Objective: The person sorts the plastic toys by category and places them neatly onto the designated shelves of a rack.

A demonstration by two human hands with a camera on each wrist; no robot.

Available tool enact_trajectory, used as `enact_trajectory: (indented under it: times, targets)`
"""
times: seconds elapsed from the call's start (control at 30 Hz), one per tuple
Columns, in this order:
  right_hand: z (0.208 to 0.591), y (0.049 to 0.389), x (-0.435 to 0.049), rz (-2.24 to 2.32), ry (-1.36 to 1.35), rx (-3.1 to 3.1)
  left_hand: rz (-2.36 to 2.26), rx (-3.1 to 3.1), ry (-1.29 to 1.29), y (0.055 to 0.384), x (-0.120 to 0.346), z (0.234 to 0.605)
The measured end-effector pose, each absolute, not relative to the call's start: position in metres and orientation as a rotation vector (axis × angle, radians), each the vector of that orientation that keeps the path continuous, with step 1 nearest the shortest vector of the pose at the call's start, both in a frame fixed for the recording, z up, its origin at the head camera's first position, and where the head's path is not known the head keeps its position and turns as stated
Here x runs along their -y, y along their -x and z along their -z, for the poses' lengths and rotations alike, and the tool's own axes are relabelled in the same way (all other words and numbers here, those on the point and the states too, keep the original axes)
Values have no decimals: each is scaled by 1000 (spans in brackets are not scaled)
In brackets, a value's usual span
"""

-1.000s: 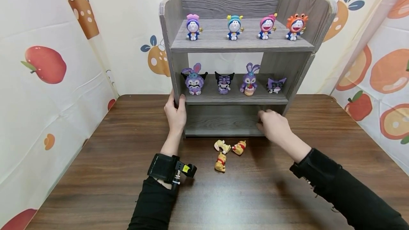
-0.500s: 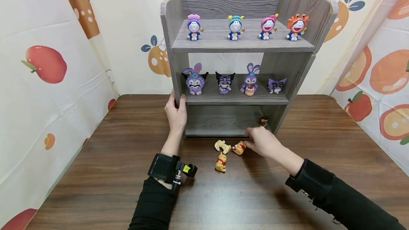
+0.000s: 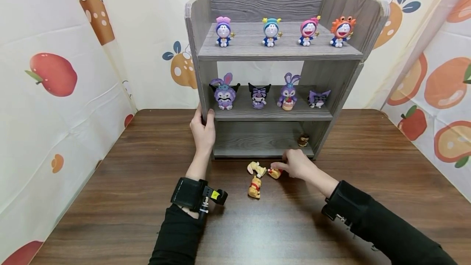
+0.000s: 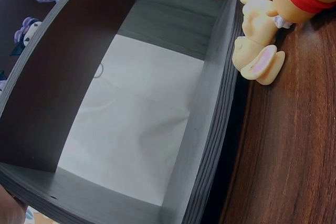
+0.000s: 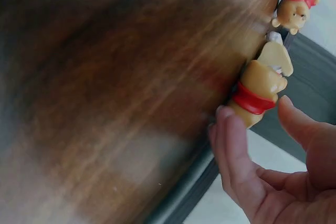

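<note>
My left hand grips the left side panel of a grey wooden display shelf. At the shelf's front, my right hand reaches over a lying Winnie-the-Pooh figurine. In the right wrist view that figurine is between the thumb and the fingers, the fingertips against or very near it, the thumb apart. A pale yellow long-eared figurine and a second Pooh figurine lie beside it on the table. A small brown owl figurine stands at the right end of the bottom shelf.
Several Doraemon figurines stand along the top shelf. Several purple figurines line the middle one. The brown wooden table extends around the shelf, with fruit-patterned cloth hanging at the sides and back.
My right hand has come out of the bottom compartment, leaving the owl figurine standing there, and moved left to the nearest Pooh figurine. My left hand has kept its place.
</note>
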State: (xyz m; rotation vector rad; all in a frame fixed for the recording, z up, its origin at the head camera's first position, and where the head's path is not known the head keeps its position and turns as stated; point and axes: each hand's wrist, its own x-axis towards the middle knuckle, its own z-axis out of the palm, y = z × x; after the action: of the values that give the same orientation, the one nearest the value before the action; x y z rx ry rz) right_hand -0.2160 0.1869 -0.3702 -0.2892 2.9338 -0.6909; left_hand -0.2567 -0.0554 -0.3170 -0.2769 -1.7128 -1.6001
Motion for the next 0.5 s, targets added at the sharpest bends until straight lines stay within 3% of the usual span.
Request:
enact_trajectory:
  times: [0.5]
  targets:
    - [376, 233, -189, 1052, -6, -2562, 1596, 1711, 277, 256, 55, 317]
